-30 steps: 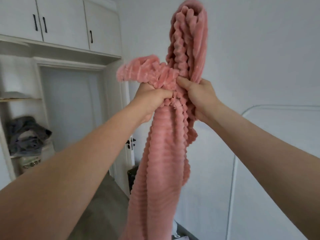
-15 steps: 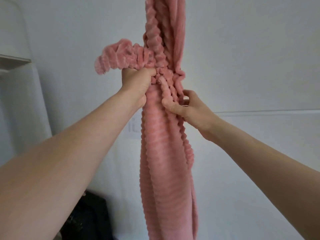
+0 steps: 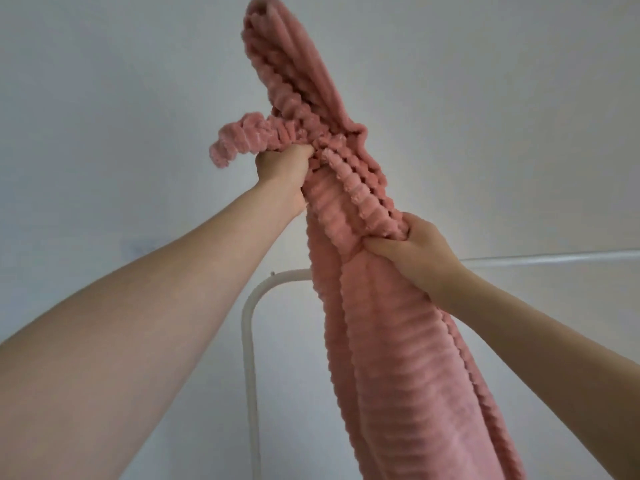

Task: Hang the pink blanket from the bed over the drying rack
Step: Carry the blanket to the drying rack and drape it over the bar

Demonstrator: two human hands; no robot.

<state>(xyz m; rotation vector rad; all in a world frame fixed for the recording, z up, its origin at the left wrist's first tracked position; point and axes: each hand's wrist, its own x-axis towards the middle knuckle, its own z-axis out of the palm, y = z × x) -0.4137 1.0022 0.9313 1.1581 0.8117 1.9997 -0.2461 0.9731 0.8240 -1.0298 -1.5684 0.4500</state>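
The pink ribbed blanket (image 3: 388,341) is bunched into a long hanging roll, held high in front of me. A fold of it loops upward above my hands. My left hand (image 3: 282,168) is shut on the gathered upper part, with a short end sticking out to the left. Lower and to the right, my right hand (image 3: 415,251) grips an edge of the blanket. The white drying rack (image 3: 250,341) stands behind the blanket, its top bar level with my right hand and its left post running down. The blanket hides the bar's middle.
A plain white wall (image 3: 104,133) fills the background behind the rack. The rack's top bar (image 3: 554,259) runs off to the right edge of the view.
My right hand has slid down along the blanket's edge and away from my left hand. The view has swung toward the rack, whose left corner and post now show.
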